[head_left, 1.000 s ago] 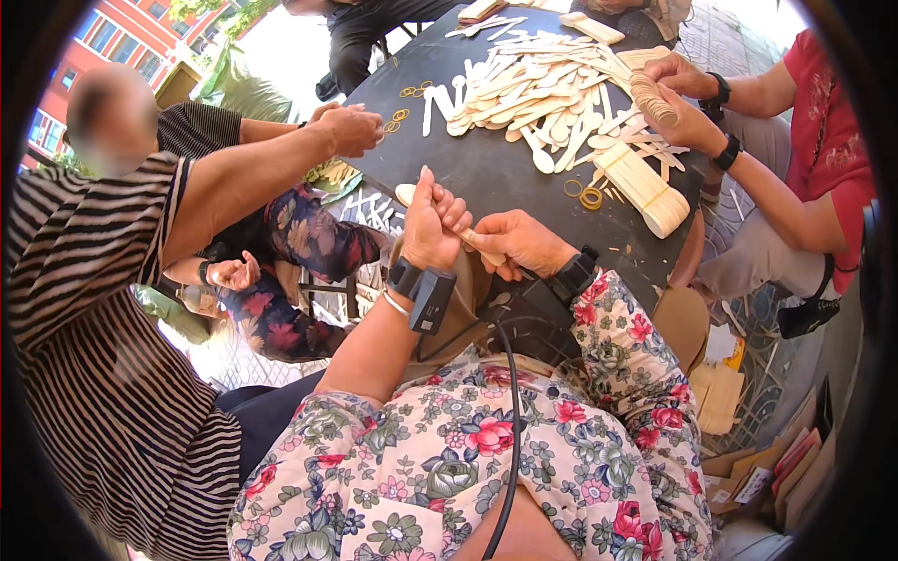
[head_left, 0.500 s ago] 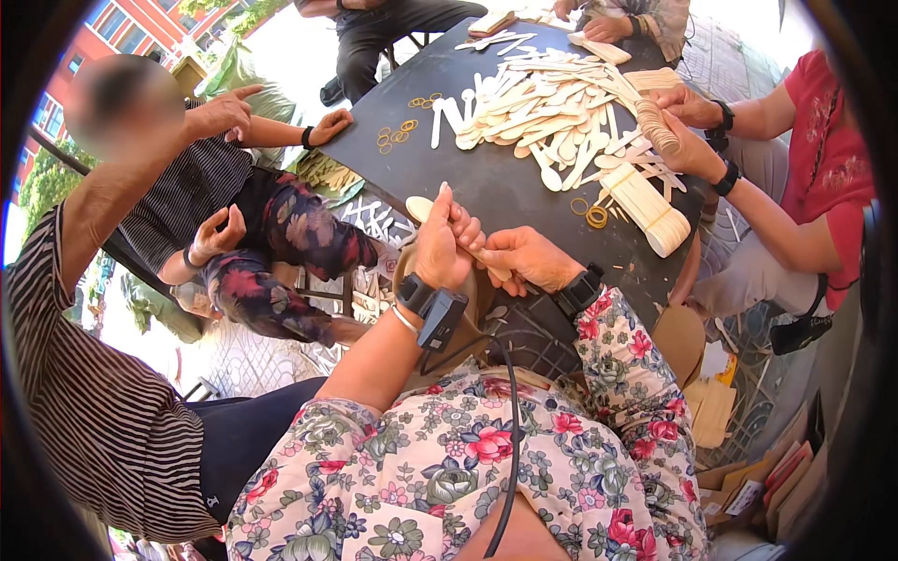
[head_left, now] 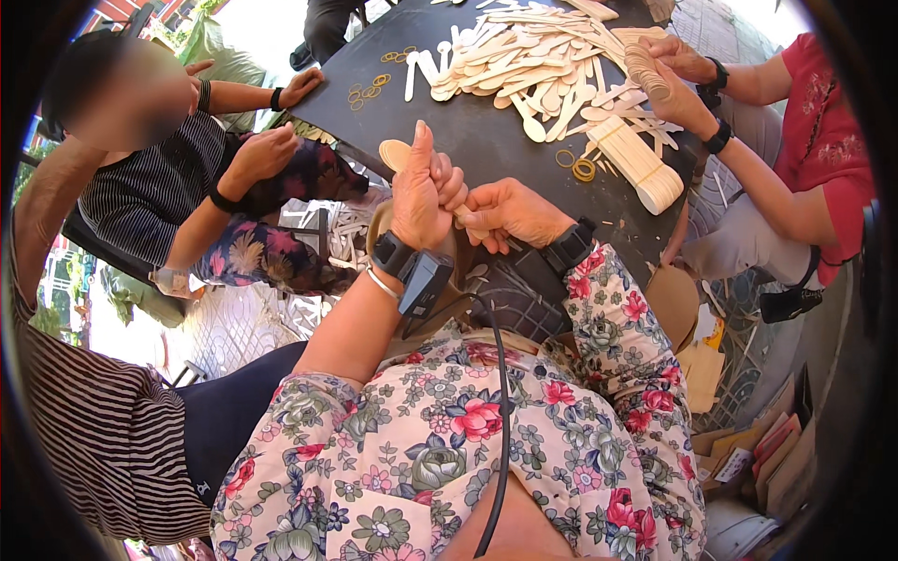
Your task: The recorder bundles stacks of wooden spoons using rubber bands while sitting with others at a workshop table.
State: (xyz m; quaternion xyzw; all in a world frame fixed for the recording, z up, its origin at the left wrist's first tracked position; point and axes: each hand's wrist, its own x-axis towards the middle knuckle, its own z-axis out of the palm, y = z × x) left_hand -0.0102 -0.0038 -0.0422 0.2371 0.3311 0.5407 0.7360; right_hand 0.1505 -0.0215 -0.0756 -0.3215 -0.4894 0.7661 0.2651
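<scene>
My left hand [head_left: 426, 194] is closed around a small stack of wooden spoons [head_left: 395, 153], its thumb pointing up. Their rounded bowls stick out past the thumb side, while the handles are mostly hidden in the fist. At the other side of the fist, my right hand [head_left: 520, 217] pinches the handle ends with bent fingers; whether a rubber band is there too, I cannot make out. Both hands are held in front of the near edge of the dark table [head_left: 393, 103]. Beyond them lies a big loose pile of wooden spoons [head_left: 510, 61].
A banded bundle of wooden sticks [head_left: 636, 166] lies on the right of the table beside rubber bands [head_left: 583, 169]. More rubber bands [head_left: 369, 92] are at the left. A co-worker in red [head_left: 812, 150] holds a spoon stack. Striped-shirted people sit at left. Cardboard [head_left: 781, 458] stands low right.
The whole view has shifted, with the table now higher in it. My hands keep their hold on the spoons. A person at the left has raised a hand toward the table.
</scene>
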